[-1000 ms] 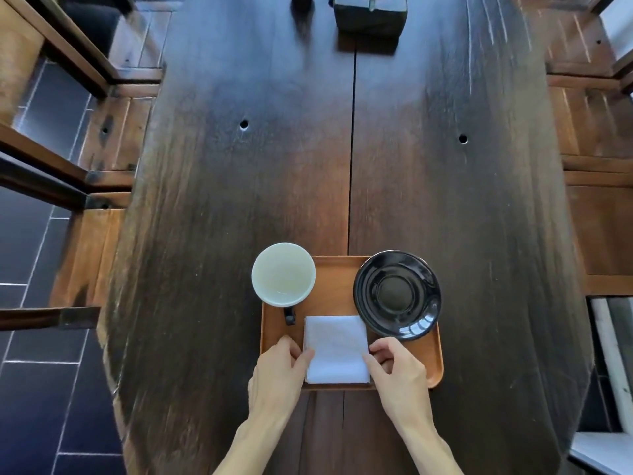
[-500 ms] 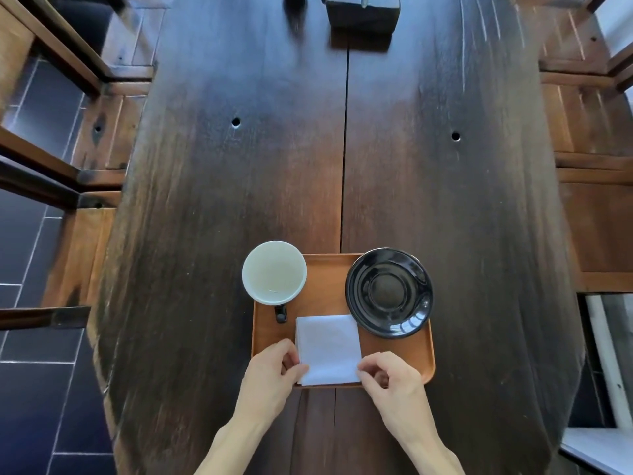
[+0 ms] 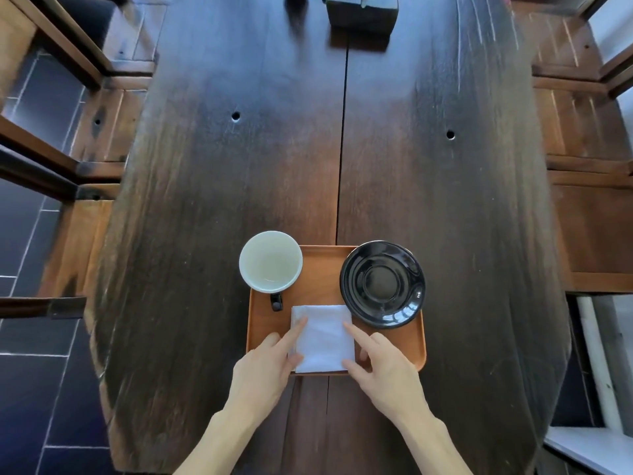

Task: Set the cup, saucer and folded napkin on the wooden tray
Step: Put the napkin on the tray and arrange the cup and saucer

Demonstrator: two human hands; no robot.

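Fingers that were curled at the white folded square napkin's (image 3: 323, 338) near corners half a second ago now lie extended: left hand (image 3: 265, 366) and right hand (image 3: 383, 366) each press a straight forefinger on its side edges. It lies flat on the orange-brown wooden tray (image 3: 265, 325), between the pale cup with a dark handle (image 3: 270, 261) and the glossy black round saucer (image 3: 383, 283).

Both hands have opened out over the folded napkin (image 3: 322, 337). The left hand (image 3: 265, 368), earlier curled at the napkin's left edge, now lays a straight forefinger on its far left corner. The right hand (image 3: 383, 366) likewise points a forefinger onto the napkin's right edge.
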